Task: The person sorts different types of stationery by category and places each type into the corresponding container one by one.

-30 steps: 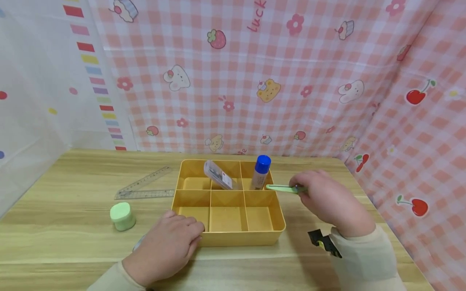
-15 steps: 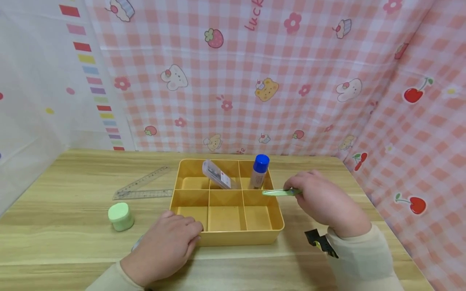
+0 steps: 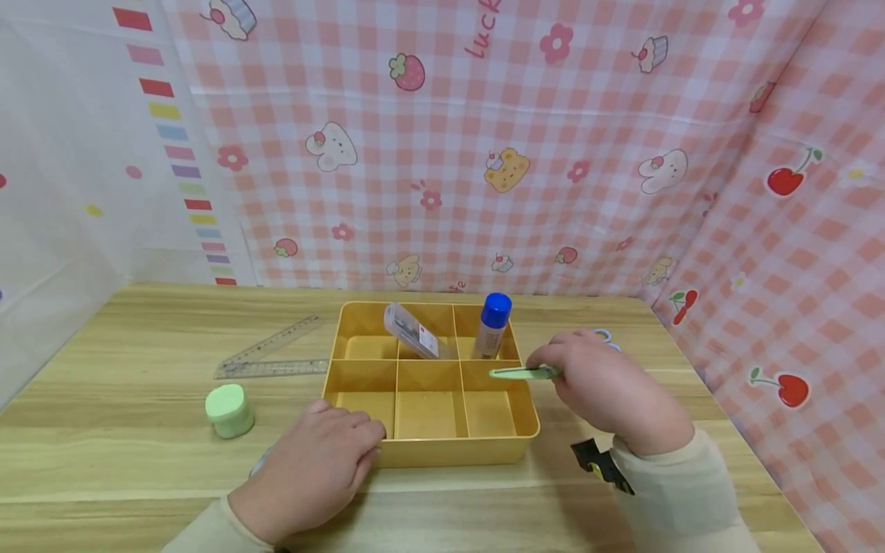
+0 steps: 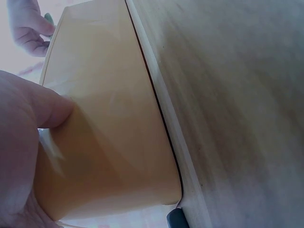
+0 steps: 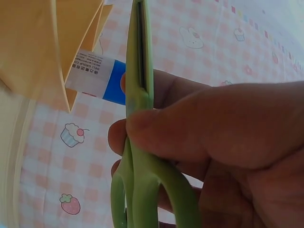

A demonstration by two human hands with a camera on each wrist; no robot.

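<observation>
Green scissors [image 5: 140, 99] with closed blades are pinched between the thumb and fingers of my right hand [image 3: 594, 384]. Their blade end reaches leftward over the front right compartment of a yellow six-compartment box [image 3: 456, 453]. My left hand [image 3: 311, 461] grips the box's front left corner, its thumb [image 4: 54, 109] on the outer wall and the other fingers over the rim. A glue stick [image 3: 492, 330] with a blue cap stands in the back right compartment. Leaning in the back middle one is a clear slim case [image 3: 416, 334] with dark contents.
Left of the box lie a clear set square [image 3: 270, 365] and a pale green rounded container [image 3: 230, 412]. A pale blue loop [image 3: 604, 336] shows behind my right hand. A bluish edge [image 3: 260, 462] peeks out beside my left hand. Checked cloth [image 3: 442, 153] hangs behind the table.
My right hand has moved left and slightly toward me, bringing the scissors from beside the glue stick over the front right compartment. The pale blue loop has come into view. My left hand stays on the box.
</observation>
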